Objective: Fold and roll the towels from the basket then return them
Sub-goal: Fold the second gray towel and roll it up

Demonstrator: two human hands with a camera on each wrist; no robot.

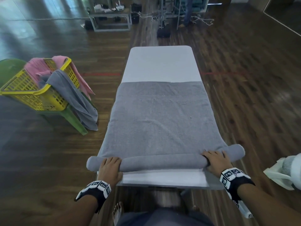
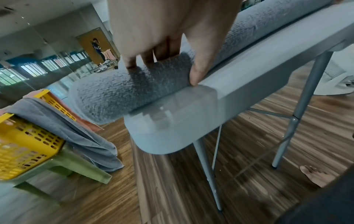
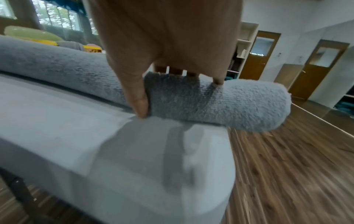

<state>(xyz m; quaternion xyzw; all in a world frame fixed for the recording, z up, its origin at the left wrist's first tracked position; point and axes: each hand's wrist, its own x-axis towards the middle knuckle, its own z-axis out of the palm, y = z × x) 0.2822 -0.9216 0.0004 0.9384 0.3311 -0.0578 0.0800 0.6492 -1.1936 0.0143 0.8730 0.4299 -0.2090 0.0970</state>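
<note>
Rolling step in hand. Your left hand (image 1: 109, 168) and right hand (image 1: 215, 162) each curl over one end of the rolled part of the grey terry towel (image 1: 160, 118), fingers draped over the top, thumbs (image 2: 198, 72) tucked against the near side where the roll meets the pale grey padded bench (image 1: 162, 176). Each grip is wrapped round the roll, not spread flat.

The roll lies across the bench just ahead of your wrists, its two ends poking out past the bench sides beyond each grip. Ahead of your fingers the rest of the towel lies flat, running away from you; beyond it, bare bench.

Well off to the left of your left grip: the yellow slotted plastic basket (image 1: 24, 93) on a green plastic stool (image 1: 73, 118), a pink towel (image 1: 35, 67) and another grey towel (image 1: 76, 101) hanging over its rim, seemingly not yet folded.

Judgement: early in the roll. Next move calls for pushing both grips forward evenly, keeping the roll tight so neither end leads and cones.
</note>
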